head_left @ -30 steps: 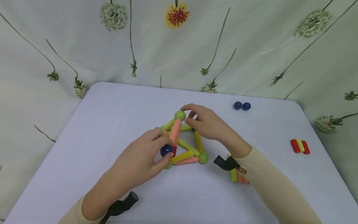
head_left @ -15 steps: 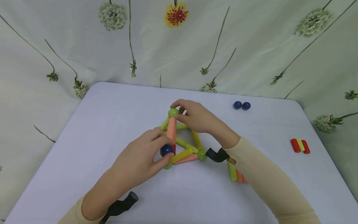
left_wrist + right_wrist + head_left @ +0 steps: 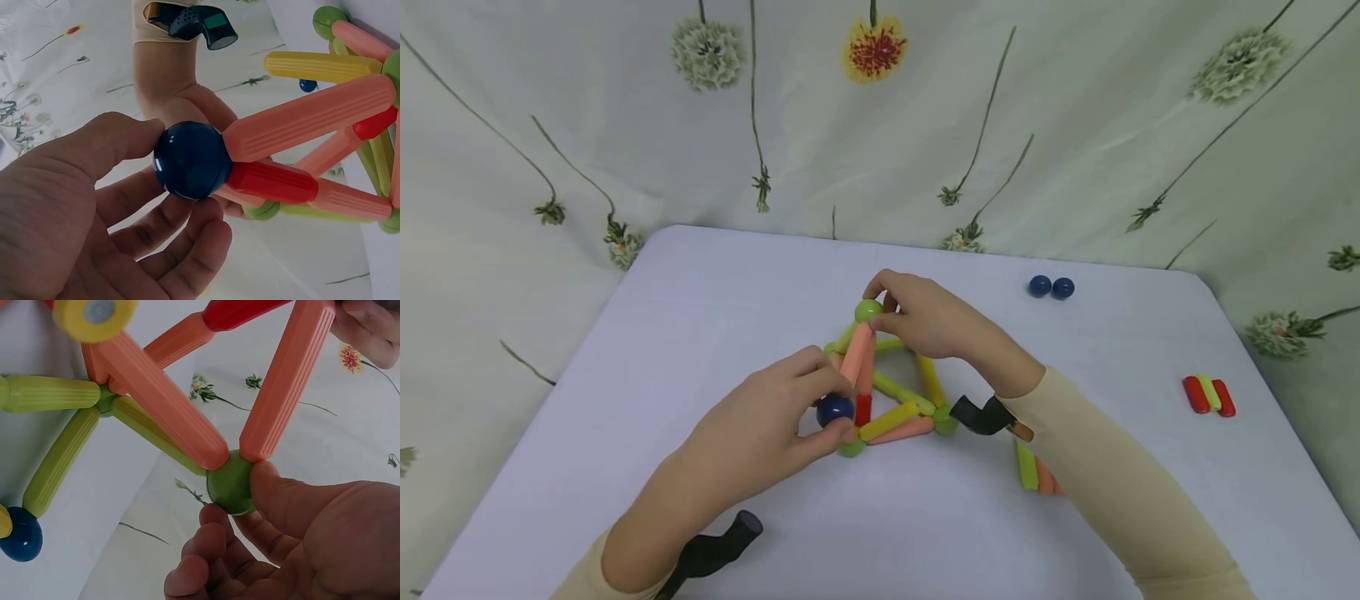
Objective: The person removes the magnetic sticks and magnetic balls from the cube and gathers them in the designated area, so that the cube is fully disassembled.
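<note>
A frame of coloured magnetic rods and balls stands mid-table. My left hand (image 3: 767, 408) holds a blue ball (image 3: 190, 159) at its near raised corner, thumb on one side and fingers on the other. From that ball run a salmon rod (image 3: 312, 119) and a red rod (image 3: 272, 182). At the far raised corner, my right hand (image 3: 928, 312) pinches a green ball (image 3: 231, 483) between thumb and fingers. Two salmon rods meet this ball, one of them a right-hand rod (image 3: 287, 381) in the right wrist view. Lower down are yellow rods (image 3: 932, 379) and another green ball (image 3: 945, 420).
Two loose blue balls (image 3: 1051, 287) lie at the back right of the white table (image 3: 700, 283). Red and lime rods (image 3: 1208, 395) sit side by side near the right edge. More lime and salmon rods (image 3: 1028, 467) lie partly under the right forearm. A flower-print cloth (image 3: 1075, 125) hangs behind.
My right hand has moved left and closed its fingers on the green ball, which shifted left with its rods. The left hand keeps its grip on the blue ball, now slightly further left.
</note>
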A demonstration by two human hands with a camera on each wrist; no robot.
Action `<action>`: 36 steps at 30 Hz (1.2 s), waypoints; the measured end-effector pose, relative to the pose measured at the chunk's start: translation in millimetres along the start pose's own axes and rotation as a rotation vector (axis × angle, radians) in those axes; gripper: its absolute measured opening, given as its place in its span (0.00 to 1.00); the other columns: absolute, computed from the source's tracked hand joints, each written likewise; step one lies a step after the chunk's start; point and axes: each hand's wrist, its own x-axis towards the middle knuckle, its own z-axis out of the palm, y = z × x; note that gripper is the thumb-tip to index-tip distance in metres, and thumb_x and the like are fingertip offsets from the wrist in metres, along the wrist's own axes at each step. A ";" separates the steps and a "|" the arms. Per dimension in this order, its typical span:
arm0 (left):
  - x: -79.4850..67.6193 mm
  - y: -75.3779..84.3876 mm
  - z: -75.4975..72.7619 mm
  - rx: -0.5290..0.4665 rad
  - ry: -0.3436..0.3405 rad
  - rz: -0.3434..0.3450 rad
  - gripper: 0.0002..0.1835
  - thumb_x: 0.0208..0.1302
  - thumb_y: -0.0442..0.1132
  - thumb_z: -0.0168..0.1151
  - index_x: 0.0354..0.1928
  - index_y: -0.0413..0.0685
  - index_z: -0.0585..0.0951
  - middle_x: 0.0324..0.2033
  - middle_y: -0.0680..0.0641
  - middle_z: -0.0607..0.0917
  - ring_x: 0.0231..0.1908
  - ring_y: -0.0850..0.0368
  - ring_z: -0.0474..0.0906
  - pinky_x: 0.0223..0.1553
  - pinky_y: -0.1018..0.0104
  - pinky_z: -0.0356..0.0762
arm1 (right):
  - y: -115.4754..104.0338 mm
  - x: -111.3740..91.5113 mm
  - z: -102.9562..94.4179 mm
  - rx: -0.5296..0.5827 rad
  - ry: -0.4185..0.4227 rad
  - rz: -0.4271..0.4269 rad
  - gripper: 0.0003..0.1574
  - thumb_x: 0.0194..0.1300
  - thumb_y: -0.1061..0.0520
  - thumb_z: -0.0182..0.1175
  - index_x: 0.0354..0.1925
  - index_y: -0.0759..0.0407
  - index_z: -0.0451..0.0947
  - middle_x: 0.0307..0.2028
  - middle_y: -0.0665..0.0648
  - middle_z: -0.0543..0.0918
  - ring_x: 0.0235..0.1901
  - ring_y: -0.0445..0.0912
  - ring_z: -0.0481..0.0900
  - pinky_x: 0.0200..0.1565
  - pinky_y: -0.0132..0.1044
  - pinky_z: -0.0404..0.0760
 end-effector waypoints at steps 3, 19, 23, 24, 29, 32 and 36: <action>-1.1 -1.0 -3.3 -0.023 -0.013 0.000 0.12 0.55 0.41 0.74 0.40 0.59 0.81 0.37 0.62 0.73 0.29 0.69 0.70 0.29 0.75 0.73 | -1.1 -1.9 -0.7 -0.022 -0.009 0.010 0.17 0.71 0.54 0.57 0.56 0.53 0.69 0.41 0.54 0.77 0.37 0.48 0.75 0.37 0.39 0.76; 3.4 -0.6 4.2 -0.087 -0.005 0.037 0.14 0.58 0.44 0.72 0.45 0.51 0.81 0.41 0.58 0.75 0.40 0.67 0.79 0.38 0.74 0.78 | -15.6 13.7 2.6 -0.036 0.008 -0.093 0.20 0.73 0.55 0.54 0.61 0.52 0.71 0.45 0.53 0.75 0.43 0.46 0.72 0.43 0.38 0.75; 2.9 -0.5 5.9 -0.072 0.012 0.036 0.16 0.57 0.44 0.72 0.46 0.51 0.81 0.42 0.56 0.76 0.40 0.66 0.79 0.38 0.74 0.78 | -19.9 17.0 3.5 -0.053 0.016 -0.130 0.20 0.73 0.55 0.53 0.62 0.51 0.73 0.45 0.52 0.75 0.43 0.45 0.71 0.42 0.37 0.74; 2.6 -0.6 6.4 -0.074 0.017 0.037 0.16 0.57 0.44 0.72 0.46 0.51 0.81 0.42 0.56 0.76 0.40 0.66 0.79 0.38 0.74 0.78 | -20.8 17.9 3.9 -0.052 0.016 -0.139 0.20 0.73 0.55 0.53 0.62 0.51 0.73 0.45 0.52 0.75 0.43 0.45 0.71 0.42 0.37 0.74; 3.2 -0.3 9.6 -0.095 0.039 0.046 0.16 0.56 0.44 0.73 0.46 0.50 0.80 0.43 0.56 0.76 0.39 0.67 0.78 0.39 0.74 0.78 | -20.5 20.9 5.9 -0.050 0.026 -0.169 0.21 0.73 0.55 0.54 0.62 0.50 0.74 0.44 0.51 0.75 0.42 0.44 0.72 0.40 0.35 0.74; 3.0 -2.3 9.2 -0.118 0.055 0.051 0.13 0.59 0.43 0.71 0.45 0.52 0.80 0.41 0.58 0.76 0.38 0.67 0.76 0.39 0.73 0.77 | -19.8 21.4 6.4 -0.035 0.029 -0.174 0.20 0.73 0.54 0.55 0.61 0.50 0.74 0.43 0.51 0.76 0.40 0.44 0.73 0.39 0.35 0.75; 6.4 -12.3 5.0 -0.141 0.121 0.046 0.07 0.63 0.38 0.67 0.42 0.53 0.80 0.37 0.60 0.75 0.35 0.67 0.73 0.37 0.71 0.76 | -19.5 21.1 6.0 0.013 0.038 -0.145 0.19 0.72 0.54 0.56 0.60 0.51 0.74 0.42 0.50 0.77 0.38 0.44 0.75 0.39 0.35 0.75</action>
